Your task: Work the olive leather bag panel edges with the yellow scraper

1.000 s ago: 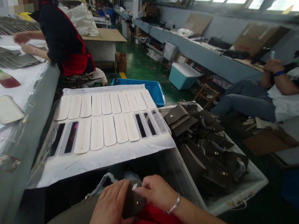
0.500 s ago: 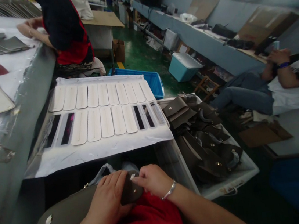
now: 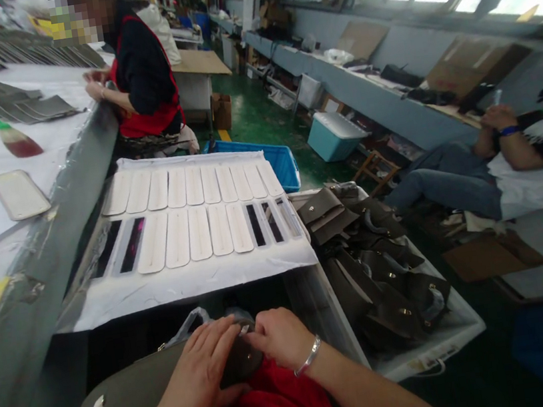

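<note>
A long olive-brown leather piece (image 3: 128, 402) lies across my lap, with small white stickers near its left end. My left hand (image 3: 202, 375) lies flat on its right end and presses it down. My right hand (image 3: 280, 337), with a silver bracelet at the wrist, pinches a small white tab (image 3: 243, 329) at the top of that dark rounded end. Both hands touch each other over the piece. Just beyond them sits a board (image 3: 196, 278) covered in white paper, carrying two rows of cream leather strips (image 3: 194, 231) and a few dark ones.
A white bin (image 3: 442, 341) of dark brown leather parts stands at my right. A grey table edge (image 3: 47, 262) runs along the left, with a white tray (image 3: 20, 193) and a brush (image 3: 15, 140). A person in red and black sits ahead; another reclines at right. A blue crate (image 3: 280, 162) lies beyond the board.
The view shifted down and back up. My hands stay on the leather piece's end, the right fingers still working at the white tab. The person ahead drew their hands in closer.
</note>
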`<state>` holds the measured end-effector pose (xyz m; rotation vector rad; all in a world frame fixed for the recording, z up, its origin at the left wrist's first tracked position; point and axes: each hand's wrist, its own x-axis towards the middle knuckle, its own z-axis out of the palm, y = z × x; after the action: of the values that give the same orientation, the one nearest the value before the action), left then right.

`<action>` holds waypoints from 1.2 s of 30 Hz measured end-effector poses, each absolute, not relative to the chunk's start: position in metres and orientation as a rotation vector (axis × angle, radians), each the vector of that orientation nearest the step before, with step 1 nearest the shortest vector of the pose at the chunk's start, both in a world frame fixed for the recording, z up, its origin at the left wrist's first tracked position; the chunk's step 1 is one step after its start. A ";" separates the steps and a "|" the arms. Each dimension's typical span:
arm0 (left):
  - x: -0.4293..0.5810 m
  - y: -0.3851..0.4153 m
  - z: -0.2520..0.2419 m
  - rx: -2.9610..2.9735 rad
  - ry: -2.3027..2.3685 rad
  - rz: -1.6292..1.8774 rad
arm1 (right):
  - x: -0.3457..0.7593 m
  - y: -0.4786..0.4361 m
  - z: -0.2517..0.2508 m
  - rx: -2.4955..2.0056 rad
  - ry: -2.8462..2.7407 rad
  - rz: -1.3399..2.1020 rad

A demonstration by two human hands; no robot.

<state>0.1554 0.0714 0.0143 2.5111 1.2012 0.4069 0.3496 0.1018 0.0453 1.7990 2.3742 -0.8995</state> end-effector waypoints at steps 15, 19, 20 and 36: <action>0.169 0.077 0.009 2.442 1.228 0.348 | 0.352 0.099 0.044 1.884 2.237 -1.033; 0.164 0.078 0.021 2.408 1.209 0.332 | 0.351 0.094 0.036 1.986 2.182 -1.193; 0.157 0.076 0.026 2.423 1.176 0.347 | 0.351 0.094 0.033 2.017 2.163 -1.237; -0.009 0.003 0.019 0.858 1.691 0.930 | 0.287 0.108 0.057 1.303 2.975 -0.574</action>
<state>-0.0093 0.0031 0.0190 0.8582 1.6914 0.9296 0.2872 0.1081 0.0575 1.3025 2.9747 -0.5740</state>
